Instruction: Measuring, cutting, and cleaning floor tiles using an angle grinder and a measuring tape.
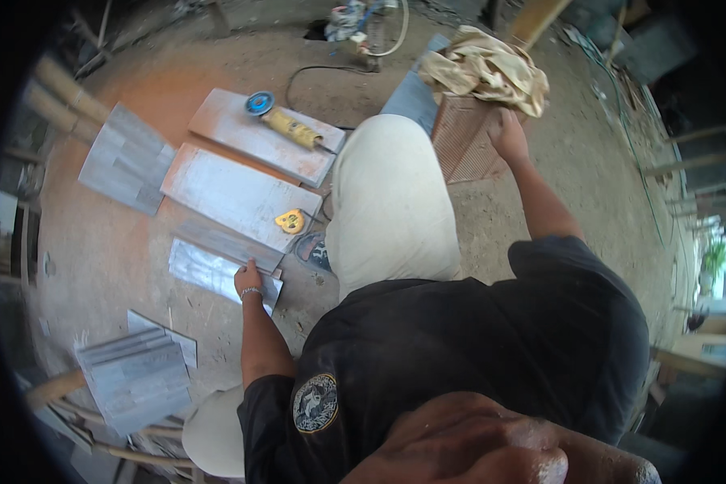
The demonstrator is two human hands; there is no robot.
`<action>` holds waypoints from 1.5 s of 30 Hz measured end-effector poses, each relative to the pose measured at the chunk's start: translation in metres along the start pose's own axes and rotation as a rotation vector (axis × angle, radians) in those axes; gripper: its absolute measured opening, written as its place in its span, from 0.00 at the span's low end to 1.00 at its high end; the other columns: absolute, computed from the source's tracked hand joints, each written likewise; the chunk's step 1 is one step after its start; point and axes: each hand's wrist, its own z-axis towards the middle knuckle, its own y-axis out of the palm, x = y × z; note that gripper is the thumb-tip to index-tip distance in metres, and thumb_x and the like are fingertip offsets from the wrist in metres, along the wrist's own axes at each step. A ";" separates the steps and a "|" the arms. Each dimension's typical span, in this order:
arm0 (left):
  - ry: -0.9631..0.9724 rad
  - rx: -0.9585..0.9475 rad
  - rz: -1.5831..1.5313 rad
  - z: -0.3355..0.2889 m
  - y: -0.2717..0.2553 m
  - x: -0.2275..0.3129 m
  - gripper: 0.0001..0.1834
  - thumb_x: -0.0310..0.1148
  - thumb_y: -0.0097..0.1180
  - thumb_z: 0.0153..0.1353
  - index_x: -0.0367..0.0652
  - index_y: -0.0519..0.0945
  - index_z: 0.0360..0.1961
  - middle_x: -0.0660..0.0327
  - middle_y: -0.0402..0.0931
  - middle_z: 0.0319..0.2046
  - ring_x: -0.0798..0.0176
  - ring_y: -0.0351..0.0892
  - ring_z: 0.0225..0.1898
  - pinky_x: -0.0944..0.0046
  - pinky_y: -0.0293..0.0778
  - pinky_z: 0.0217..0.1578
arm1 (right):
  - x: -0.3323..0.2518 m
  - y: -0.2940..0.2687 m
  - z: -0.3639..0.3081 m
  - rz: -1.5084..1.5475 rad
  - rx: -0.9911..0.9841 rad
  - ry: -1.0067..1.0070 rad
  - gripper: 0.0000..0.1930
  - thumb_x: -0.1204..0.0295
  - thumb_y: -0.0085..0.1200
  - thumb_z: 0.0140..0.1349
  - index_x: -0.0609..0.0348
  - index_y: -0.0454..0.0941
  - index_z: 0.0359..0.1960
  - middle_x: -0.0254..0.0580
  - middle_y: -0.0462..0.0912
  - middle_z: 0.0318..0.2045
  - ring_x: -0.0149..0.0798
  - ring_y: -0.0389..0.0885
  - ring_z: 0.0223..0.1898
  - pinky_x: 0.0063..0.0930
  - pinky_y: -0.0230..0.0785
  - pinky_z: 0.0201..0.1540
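My left hand (248, 278) is closed on the near edge of a shiny cut tile strip (206, 268) on the ground. Beside that strip lies a narrow grey tile piece (234, 242). At the right, my right hand (508, 135) grips the edge of a reddish-brown tile (462, 141) with its ribbed back showing. A crumpled beige cloth (488, 68) lies by the tile's upper end. Left of my knee, a yellow angle grinder (290, 127) with a blue disc rests on a dusty tile (218, 113). A yellow tape measure (290, 221) sits on another long tile (234, 191).
Grey wood-patterned tiles (125, 159) lie at the far left. A stack of them (135, 379) stands at the near left. Behind the cloth is a blue-grey board (411, 89). A black cable (315, 68) crosses the ground, and orange dust (161, 89) covers the far left.
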 end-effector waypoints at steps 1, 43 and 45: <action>0.031 0.000 -0.066 -0.003 0.002 -0.002 0.29 0.54 0.55 0.64 0.33 0.87 0.36 0.43 0.86 0.35 0.43 0.86 0.40 0.47 0.77 0.44 | 0.003 0.007 0.004 0.137 -0.202 0.103 0.22 0.63 0.61 0.61 0.59 0.76 0.55 0.56 0.84 0.42 0.60 0.82 0.47 0.49 0.73 0.52; 0.077 0.020 0.073 -0.005 -0.012 0.005 0.33 0.59 0.54 0.62 0.34 0.86 0.40 0.37 0.83 0.43 0.36 0.83 0.48 0.45 0.76 0.50 | -0.027 -0.059 0.025 -0.192 -0.197 -0.219 0.26 0.65 0.65 0.54 0.60 0.75 0.55 0.52 0.78 0.51 0.56 0.77 0.57 0.48 0.73 0.57; 0.049 0.002 0.062 -0.005 -0.010 0.003 0.32 0.58 0.54 0.63 0.33 0.86 0.37 0.37 0.83 0.40 0.36 0.84 0.46 0.45 0.76 0.49 | -0.027 -0.063 0.022 -0.169 -0.170 -0.251 0.26 0.64 0.65 0.55 0.59 0.75 0.55 0.51 0.78 0.51 0.56 0.77 0.57 0.48 0.73 0.57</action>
